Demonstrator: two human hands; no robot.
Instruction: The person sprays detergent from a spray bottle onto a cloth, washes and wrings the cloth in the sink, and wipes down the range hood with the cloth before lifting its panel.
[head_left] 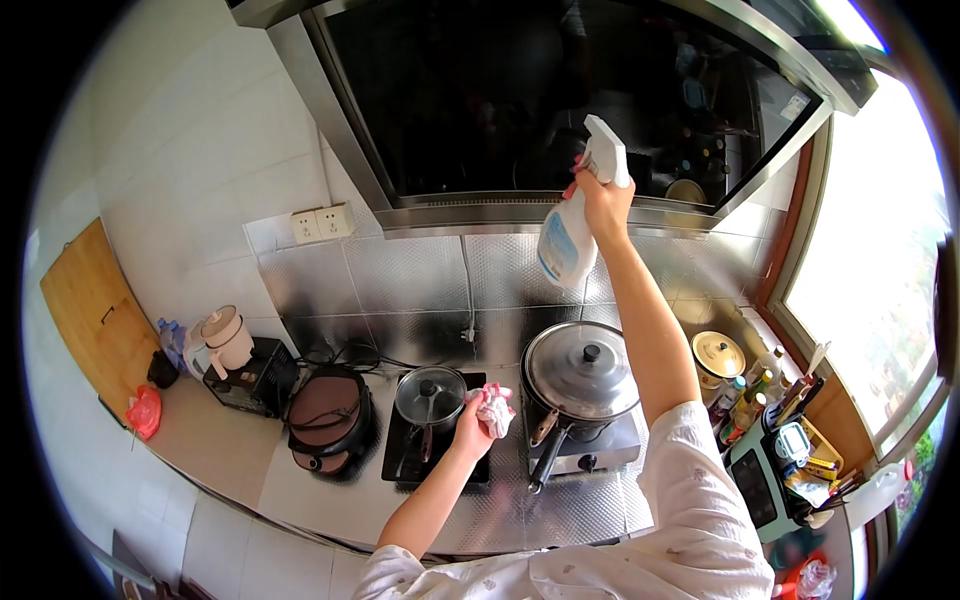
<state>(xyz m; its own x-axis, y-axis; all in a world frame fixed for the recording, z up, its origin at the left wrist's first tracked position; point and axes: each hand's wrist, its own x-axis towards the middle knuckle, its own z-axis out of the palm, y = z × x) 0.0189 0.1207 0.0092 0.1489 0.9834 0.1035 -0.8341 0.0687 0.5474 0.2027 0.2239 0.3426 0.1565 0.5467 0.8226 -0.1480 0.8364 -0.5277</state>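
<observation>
My right hand (606,205) is wrapped round the neck of a white spray bottle (568,242) with a blue label. The bottle is raised in front of the black glass panel of the range hood (480,110), its nozzle end at the top. In my left hand (470,432) is a crumpled white and red cloth (492,410), closed in the fingers. That hand is above the counter, between a small glass-lidded pan (430,393) and a large lidded wok (580,365) on the gas stove (610,450).
A round brown electric griddle (328,415) and a black toaster oven (255,375) stand to the left. At the right are a yellow lidded pot (717,358), several sauce bottles (745,405) and a pale green appliance (755,485). Foil-like sheeting (410,280) covers the wall behind.
</observation>
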